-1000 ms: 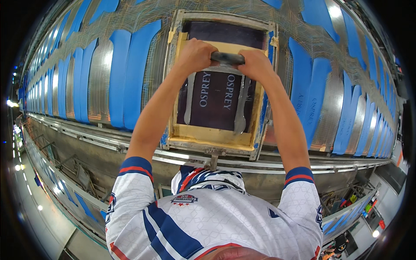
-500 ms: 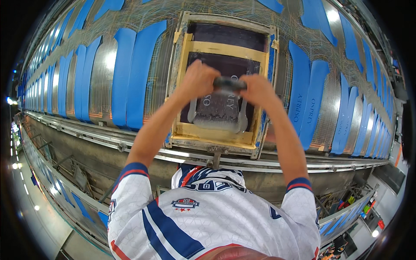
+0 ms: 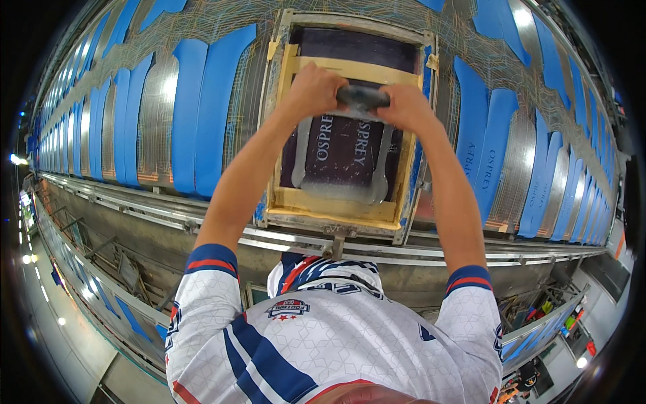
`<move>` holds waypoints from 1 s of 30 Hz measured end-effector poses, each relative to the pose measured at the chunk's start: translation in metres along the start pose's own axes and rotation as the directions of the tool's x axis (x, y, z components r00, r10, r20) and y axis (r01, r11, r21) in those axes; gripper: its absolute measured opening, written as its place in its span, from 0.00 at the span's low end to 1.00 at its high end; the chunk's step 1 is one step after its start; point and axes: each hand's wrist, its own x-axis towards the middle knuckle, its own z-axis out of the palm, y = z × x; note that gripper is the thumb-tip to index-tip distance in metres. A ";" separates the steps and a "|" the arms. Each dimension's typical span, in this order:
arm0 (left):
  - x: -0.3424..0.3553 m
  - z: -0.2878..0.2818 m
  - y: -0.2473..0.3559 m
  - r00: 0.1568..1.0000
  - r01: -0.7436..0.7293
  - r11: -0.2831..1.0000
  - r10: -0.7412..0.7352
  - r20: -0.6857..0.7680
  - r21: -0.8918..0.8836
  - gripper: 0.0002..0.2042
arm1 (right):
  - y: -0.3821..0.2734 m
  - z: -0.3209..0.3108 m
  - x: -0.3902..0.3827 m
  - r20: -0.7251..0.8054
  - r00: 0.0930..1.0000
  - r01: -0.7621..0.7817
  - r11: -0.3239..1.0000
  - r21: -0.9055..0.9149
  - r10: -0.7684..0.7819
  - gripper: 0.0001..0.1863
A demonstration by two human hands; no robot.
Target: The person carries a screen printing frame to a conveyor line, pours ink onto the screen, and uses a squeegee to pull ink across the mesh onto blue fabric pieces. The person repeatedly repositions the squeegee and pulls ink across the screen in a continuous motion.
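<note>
A screen-printing frame point(image 3: 268, 143) with tan tape around its dark mesh point(image 3: 342, 172) lies on the printing table before me. Both hands grip a dark squeegee point(image 3: 363, 99) laid across the far part of that mesh. My left hand point(image 3: 316, 91) is wrapped round its left end, my right hand point(image 3: 407, 108) round its right end. Pale wet ink point(image 3: 380, 176) streaks the mesh in two lines down the sides and a band near the close edge. Light lettering shows through the mesh between these lines. The squeegee's blade is hidden from me.
Blue cut fabric panels point(image 3: 222, 111) lie in rows left and right of the frame, some on the right printed with lettering. A metal rail point(image 3: 296, 244) runs along the table's near edge, with a bracket point(image 3: 338, 236) at the frame. Another table with blue panels stands behind me.
Both hands have pushed the squeegee farther from me across the mesh. More of the lettering now shows on the near side of it.
</note>
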 end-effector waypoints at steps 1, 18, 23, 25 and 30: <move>-0.022 0.007 0.010 1.000 0.014 1.000 -0.014 0.019 -0.015 0.16 | -0.008 0.011 -0.022 -0.049 0.997 0.058 0.997 -0.044 -0.060 0.15; -0.190 0.037 0.100 0.986 -0.048 0.998 0.054 -0.157 0.044 0.17 | 0.077 0.081 -0.116 -0.531 0.606 -0.399 0.804 0.441 0.592 0.19; -0.203 0.027 0.086 0.977 -0.041 0.999 0.039 -0.211 -0.004 0.17 | 0.043 0.047 -0.118 -0.533 0.562 -0.330 0.762 0.557 0.632 0.13; -0.211 0.017 0.077 0.970 -0.066 0.998 0.060 -0.236 -0.018 0.17 | 0.021 0.042 -0.112 -0.450 0.578 -0.370 0.710 0.599 0.681 0.12; -0.252 -0.020 -0.018 0.982 -0.031 0.999 0.036 -0.188 0.026 0.15 | -0.021 0.127 -0.057 -0.735 0.527 -0.134 0.896 0.423 0.426 0.14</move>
